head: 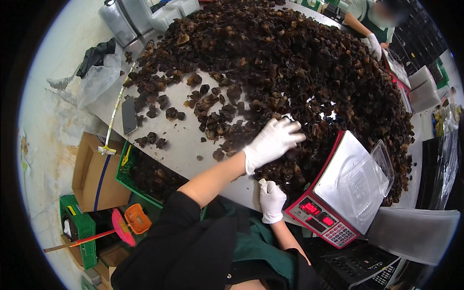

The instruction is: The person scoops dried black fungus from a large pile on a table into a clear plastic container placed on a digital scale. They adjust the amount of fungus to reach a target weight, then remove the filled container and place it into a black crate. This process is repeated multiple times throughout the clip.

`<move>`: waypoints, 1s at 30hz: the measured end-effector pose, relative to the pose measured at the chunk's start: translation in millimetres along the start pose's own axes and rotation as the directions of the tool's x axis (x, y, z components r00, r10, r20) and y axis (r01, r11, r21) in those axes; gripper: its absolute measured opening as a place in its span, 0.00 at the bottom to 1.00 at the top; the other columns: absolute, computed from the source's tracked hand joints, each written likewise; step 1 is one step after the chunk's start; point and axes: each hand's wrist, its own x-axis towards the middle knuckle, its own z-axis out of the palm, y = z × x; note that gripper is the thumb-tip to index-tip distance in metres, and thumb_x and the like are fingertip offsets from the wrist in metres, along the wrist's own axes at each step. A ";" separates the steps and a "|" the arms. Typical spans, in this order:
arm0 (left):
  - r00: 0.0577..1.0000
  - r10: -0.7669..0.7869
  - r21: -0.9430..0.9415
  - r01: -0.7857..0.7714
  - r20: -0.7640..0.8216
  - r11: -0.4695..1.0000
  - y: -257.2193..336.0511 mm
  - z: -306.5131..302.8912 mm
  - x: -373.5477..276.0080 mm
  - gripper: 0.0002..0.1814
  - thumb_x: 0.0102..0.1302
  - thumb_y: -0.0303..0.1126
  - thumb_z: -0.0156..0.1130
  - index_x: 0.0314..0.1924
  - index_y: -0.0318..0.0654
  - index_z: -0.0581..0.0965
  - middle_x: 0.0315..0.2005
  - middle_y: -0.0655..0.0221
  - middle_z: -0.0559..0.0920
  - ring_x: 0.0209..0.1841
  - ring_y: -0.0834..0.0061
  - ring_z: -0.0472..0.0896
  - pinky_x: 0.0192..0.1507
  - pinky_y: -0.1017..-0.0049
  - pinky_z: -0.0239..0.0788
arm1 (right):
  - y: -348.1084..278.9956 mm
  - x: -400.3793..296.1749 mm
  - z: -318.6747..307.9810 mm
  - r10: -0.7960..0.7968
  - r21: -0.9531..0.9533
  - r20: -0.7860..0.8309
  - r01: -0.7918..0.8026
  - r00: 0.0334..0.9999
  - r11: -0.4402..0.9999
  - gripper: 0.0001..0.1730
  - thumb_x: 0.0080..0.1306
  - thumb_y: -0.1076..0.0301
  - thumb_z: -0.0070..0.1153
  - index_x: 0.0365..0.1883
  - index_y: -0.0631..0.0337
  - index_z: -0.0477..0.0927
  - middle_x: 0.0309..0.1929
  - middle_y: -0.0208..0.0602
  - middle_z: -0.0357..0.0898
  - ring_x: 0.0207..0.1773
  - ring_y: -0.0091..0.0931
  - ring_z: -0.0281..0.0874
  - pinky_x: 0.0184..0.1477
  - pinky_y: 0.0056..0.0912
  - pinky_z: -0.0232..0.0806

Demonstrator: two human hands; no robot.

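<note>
A large heap of dark brown wood ear fungus (275, 69) covers much of the pale table. My left hand (274, 143), in a white glove, reaches over the heap's near side with fingers spread; it is slightly blurred. Closer to me, my right hand (272, 201), gloved too, is curled closed at the table's edge, and nothing shows in it. To its right stands a red digital scale (322, 221) with a lit display. An open clear plastic clamshell box (362, 188) lies on the scale's metal plate, its lid (382, 166) reaching past the far edge.
A phone (128, 115) lies at the table's left edge. Below it are a green crate (139, 192) of fungus and a cardboard box (90, 174). Stacked clear lids or boxes (413, 232) sit at right. Across the table, a co-worker's gloved hand (372, 46) is beside another scale (397, 72).
</note>
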 end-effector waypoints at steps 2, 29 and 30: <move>0.976 0.143 -0.147 -0.168 -0.164 0.975 14.2 -7.7 -3.1 0.14 0.65 0.29 0.61 0.51 0.45 0.82 0.56 0.62 0.81 0.55 0.59 0.79 0.58 0.65 0.70 | 0.7 -0.1 1.6 -0.009 0.011 -0.023 0.009 1.000 1.000 0.18 0.65 0.63 0.65 0.19 0.56 0.71 0.18 0.44 0.71 0.20 0.42 0.71 0.22 0.43 0.61; 0.934 -0.340 0.180 0.354 -0.106 0.918 -123.6 -15.4 -9.5 0.05 0.57 0.30 0.66 0.31 0.37 0.80 0.33 0.62 0.76 0.41 0.58 0.78 0.44 0.63 0.72 | 0.4 2.8 -2.1 -0.043 -0.006 -0.032 0.043 0.999 0.999 0.19 0.66 0.61 0.63 0.19 0.54 0.69 0.16 0.41 0.68 0.18 0.40 0.69 0.21 0.42 0.61; 0.917 -0.386 0.038 0.391 -0.100 0.920 -120.3 -26.1 -12.1 0.06 0.58 0.30 0.66 0.32 0.37 0.80 0.33 0.62 0.77 0.40 0.58 0.78 0.43 0.64 0.72 | 0.3 2.4 -2.1 -0.053 -0.019 -0.028 0.052 0.998 0.998 0.19 0.67 0.61 0.62 0.20 0.54 0.70 0.16 0.40 0.69 0.17 0.39 0.70 0.21 0.42 0.62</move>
